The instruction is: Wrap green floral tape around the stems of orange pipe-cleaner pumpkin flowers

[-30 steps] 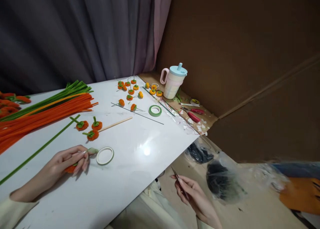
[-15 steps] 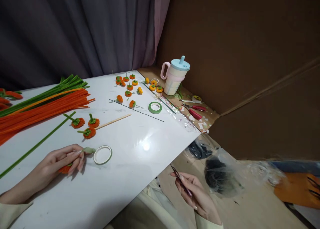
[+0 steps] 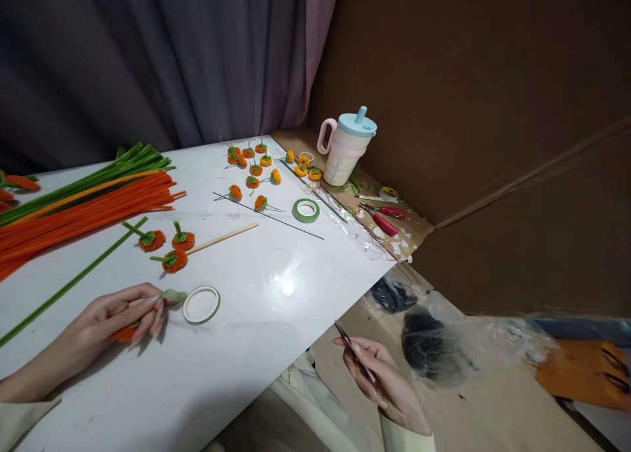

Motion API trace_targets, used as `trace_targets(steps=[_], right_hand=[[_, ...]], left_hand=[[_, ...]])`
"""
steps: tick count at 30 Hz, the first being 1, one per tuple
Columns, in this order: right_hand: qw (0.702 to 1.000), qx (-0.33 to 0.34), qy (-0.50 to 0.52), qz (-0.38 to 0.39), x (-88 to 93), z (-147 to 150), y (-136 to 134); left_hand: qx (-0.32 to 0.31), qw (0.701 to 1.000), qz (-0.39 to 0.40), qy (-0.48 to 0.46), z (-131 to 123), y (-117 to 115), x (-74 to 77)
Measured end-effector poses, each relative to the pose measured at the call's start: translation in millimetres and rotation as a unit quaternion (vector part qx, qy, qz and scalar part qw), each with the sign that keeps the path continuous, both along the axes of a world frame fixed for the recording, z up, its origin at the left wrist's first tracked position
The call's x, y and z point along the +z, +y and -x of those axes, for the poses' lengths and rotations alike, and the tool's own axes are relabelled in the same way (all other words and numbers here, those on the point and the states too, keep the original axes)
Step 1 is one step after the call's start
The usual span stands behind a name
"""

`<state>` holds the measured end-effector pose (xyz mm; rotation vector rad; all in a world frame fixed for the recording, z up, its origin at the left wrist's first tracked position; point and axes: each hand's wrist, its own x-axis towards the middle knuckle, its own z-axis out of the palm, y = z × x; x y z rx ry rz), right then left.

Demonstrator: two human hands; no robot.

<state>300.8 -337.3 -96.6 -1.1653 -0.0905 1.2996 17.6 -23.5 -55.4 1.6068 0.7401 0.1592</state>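
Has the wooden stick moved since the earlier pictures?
No: against the white table and the dark wire on it, the wooden stick lies unmoved; only the view shifted.

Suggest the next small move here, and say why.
Probably bring the right hand over the table to the green tape strip: the left hand pinches it beside the tape roll and also holds an orange fuzzy piece, while the right, holding a slim pointed tool, hangs beyond the table's edge.

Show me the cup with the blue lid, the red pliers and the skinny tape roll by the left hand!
Blue-lidded tumbler [image 3: 342, 154]: head view, on its body.
Red-handled pliers [image 3: 386, 225]: head view, on a handle.
Thin tape roll [image 3: 217, 305]: head view, on its right rim.
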Motion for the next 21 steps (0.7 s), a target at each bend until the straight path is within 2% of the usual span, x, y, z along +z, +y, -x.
trace_targets(steps=[8, 21], right_hand=[[0.998, -0.035, 0.028, 0.054, 5.0, -0.1, 3.8], [0.995, -0.062, 0.029, 0.078, 9.2, 5.7, 5.0]], left_hand=[[0.004, 1.0, -0.01, 0.019, -5.6, -2.8, 6.1], [0.005, 1.0, -0.002, 0.014, -5.1, -1.3, 5.9]])
